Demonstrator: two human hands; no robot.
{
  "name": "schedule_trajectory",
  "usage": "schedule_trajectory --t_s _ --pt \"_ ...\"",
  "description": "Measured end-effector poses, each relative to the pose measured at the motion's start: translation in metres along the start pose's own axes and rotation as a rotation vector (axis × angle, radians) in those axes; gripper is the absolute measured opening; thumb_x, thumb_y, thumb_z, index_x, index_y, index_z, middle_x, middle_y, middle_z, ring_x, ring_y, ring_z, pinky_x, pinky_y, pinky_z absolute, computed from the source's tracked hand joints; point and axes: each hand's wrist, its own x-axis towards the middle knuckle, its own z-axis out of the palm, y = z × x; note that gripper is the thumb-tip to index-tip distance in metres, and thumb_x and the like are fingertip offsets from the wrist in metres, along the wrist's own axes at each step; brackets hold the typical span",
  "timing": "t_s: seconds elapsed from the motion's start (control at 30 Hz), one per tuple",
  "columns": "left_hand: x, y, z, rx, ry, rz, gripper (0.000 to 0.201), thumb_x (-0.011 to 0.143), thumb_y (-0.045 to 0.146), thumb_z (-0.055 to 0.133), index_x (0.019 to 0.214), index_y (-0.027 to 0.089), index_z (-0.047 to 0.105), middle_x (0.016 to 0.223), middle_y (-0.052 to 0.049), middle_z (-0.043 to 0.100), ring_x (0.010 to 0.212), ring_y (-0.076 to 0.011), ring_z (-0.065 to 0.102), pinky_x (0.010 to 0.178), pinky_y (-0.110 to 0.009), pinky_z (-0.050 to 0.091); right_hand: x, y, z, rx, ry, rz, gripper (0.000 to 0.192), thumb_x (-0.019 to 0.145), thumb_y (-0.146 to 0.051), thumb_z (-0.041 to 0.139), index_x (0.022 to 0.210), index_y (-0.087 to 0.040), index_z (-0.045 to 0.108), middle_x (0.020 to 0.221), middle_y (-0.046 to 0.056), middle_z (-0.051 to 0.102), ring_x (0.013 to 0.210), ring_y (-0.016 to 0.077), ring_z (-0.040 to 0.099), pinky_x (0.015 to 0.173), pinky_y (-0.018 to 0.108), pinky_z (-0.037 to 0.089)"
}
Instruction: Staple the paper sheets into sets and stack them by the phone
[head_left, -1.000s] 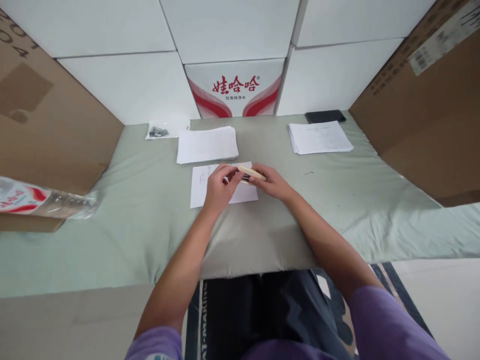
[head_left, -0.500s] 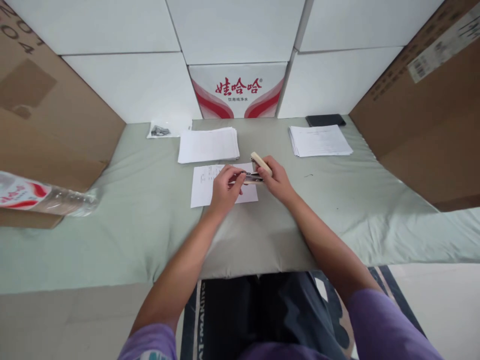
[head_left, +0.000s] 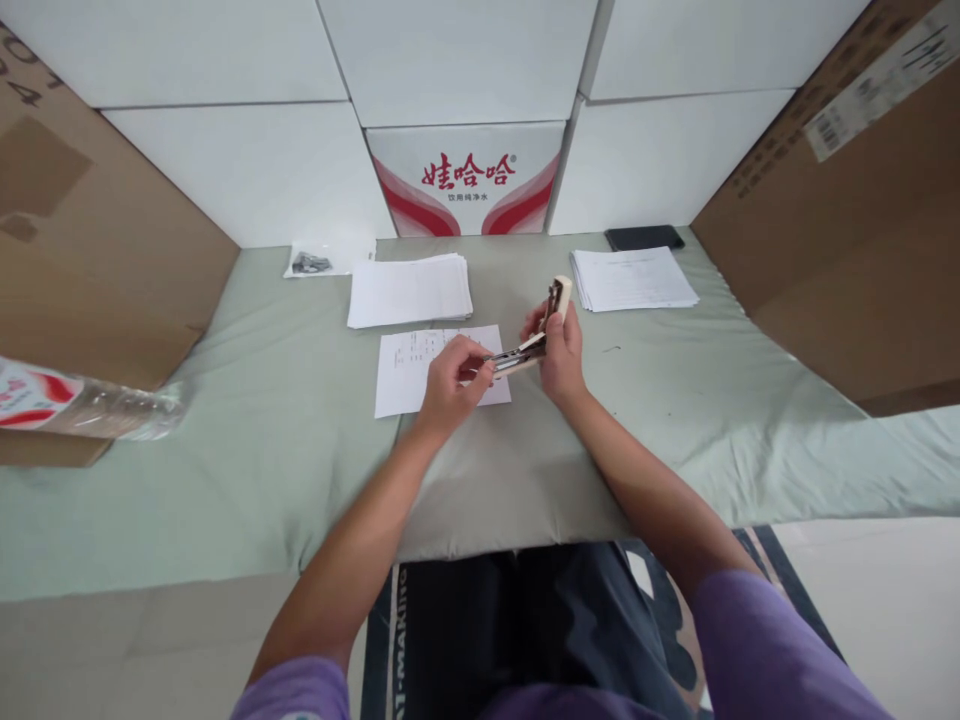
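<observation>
Left hand [head_left: 454, 382], fingers pinching the base tip of an unfolded cream stapler [head_left: 534, 342], right hand [head_left: 566, 362], fingers wrapped around its hinge end, stapler over the right edge of a printed sheet [head_left: 401, 378], left paper stack [head_left: 410, 290] and right paper stack [head_left: 634, 279] beyond, red-lettered white carton [head_left: 466, 216] behind.

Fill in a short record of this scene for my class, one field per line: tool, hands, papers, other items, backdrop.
Tool: beige stapler, opened, top arm raised
Left hand: holding one end of the stapler's base
Right hand: holding the stapler near its hinge
Loose sheet: on the green cloth, partly hidden by the left hand
Papers behind: left stack, right stack
Other items: clear bag, black phone-like object, bottle
Backdrop: white box with red lettering
</observation>
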Motion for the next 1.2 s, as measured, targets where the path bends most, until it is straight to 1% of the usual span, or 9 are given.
schedule_trajectory --t_s 0.17,0.27,0.33,0.43,0.53,0.67,0.93,1.07,1.2 --pt "-0.005 0.005 0.005 0.162 0.003 0.209 0.009 0.091 0.030 0.064 0.089 0.021 0.064 0.091 -0.004 0.057 0.077 -0.0118 0.061 0.065 -0.023 0.061 0.000 -0.006 -0.001 0.017 0.072 -0.011 0.070 0.094 -0.082 0.011 0.126 -0.030 0.044 0.105 0.010 0.058 0.084 0.0218 0.062 0.065 0.034 0.051" --pt "-0.006 0.005 0.008 0.262 0.012 0.381 0.001 0.090 0.021 0.063 0.090 0.021 0.063 0.088 -0.003 0.058 0.078 -0.0123 0.059 0.064 -0.023 0.059 0.000 -0.012 -0.002 0.162 0.121 0.037 0.065 0.095 -0.081 0.018 0.121 -0.029 0.046 0.105 0.010 0.062 0.084 0.0204 0.064 0.061 0.032 0.050" --pt "-0.006 0.003 0.009 0.307 0.007 0.483 0.004 0.089 0.018 0.063 0.091 0.020 0.063 0.088 -0.003 0.058 0.078 -0.0125 0.058 0.063 -0.023 0.058 0.002 -0.015 -0.002 0.320 0.166 0.088 0.059 0.095 -0.081 0.026 0.113 -0.029 0.048 0.100 0.006 0.065 0.080 0.0176 0.064 0.059 0.028 0.050" --pt "-0.005 0.000 0.011 0.336 -0.014 0.549 0.008 0.088 0.014 0.064 0.093 0.020 0.061 0.089 -0.003 0.058 0.078 -0.0125 0.058 0.065 -0.025 0.057 0.006 -0.019 -0.003 0.570 0.199 0.147 0.052 0.093 -0.079 0.039 0.102 -0.029 0.048 0.092 0.001 0.068 0.074 0.0147 0.064 0.056 0.025 0.049" --pt "-0.005 -0.002 0.012 0.309 -0.037 0.534 0.012 0.087 0.011 0.064 0.094 0.020 0.061 0.090 -0.002 0.057 0.079 -0.0116 0.058 0.065 -0.024 0.058 0.009 -0.022 -0.005 0.667 0.206 0.189 0.049 0.094 -0.076 0.044 0.096 -0.028 0.048 0.086 0.000 0.069 0.069 0.0142 0.064 0.060 0.026 0.052" --pt "-0.006 -0.004 0.012 0.265 -0.034 0.528 0.015 0.086 0.010 0.064 0.096 0.020 0.061 0.090 -0.001 0.055 0.080 -0.0109 0.058 0.064 -0.021 0.061 0.010 -0.021 -0.008 0.637 0.216 0.226 0.049 0.095 -0.076 0.040 0.095 -0.028 0.050 0.082 -0.001 0.069 0.068 0.0154 0.064 0.067 0.030 0.054" --pt "-0.004 -0.004 0.010 0.233 -0.042 0.407 0.013 0.084 0.011 0.065 0.093 0.020 0.061 0.091 -0.001 0.055 0.081 -0.0099 0.059 0.067 -0.021 0.063 0.009 -0.020 -0.008 0.698 0.212 0.270 0.046 0.097 -0.072 0.041 0.093 -0.027 0.050 0.081 -0.001 0.067 0.066 0.0159 0.062 0.067 0.032 0.055" --pt "-0.006 -0.011 0.014 0.198 -0.135 0.299 0.014 0.085 0.011 0.064 0.095 0.020 0.061 0.094 -0.002 0.055 0.085 -0.0109 0.060 0.073 -0.024 0.065 0.011 -0.023 -0.008 0.719 0.261 0.304 0.043 0.098 -0.069 0.042 0.090 -0.027 0.048 0.072 -0.002 0.059 0.062 0.0153 0.058 0.062 0.030 0.052" --pt "-0.009 -0.013 0.017 0.178 -0.143 0.231 0.012 0.086 0.013 0.063 0.095 0.020 0.061 0.095 -0.002 0.054 0.084 -0.0109 0.060 0.073 -0.025 0.065 0.012 -0.023 -0.008 0.744 0.249 0.336 0.041 0.098 -0.067 0.044 0.088 -0.027 0.047 0.067 -0.005 0.050 0.056 0.0136 0.052 0.058 0.028 0.049"
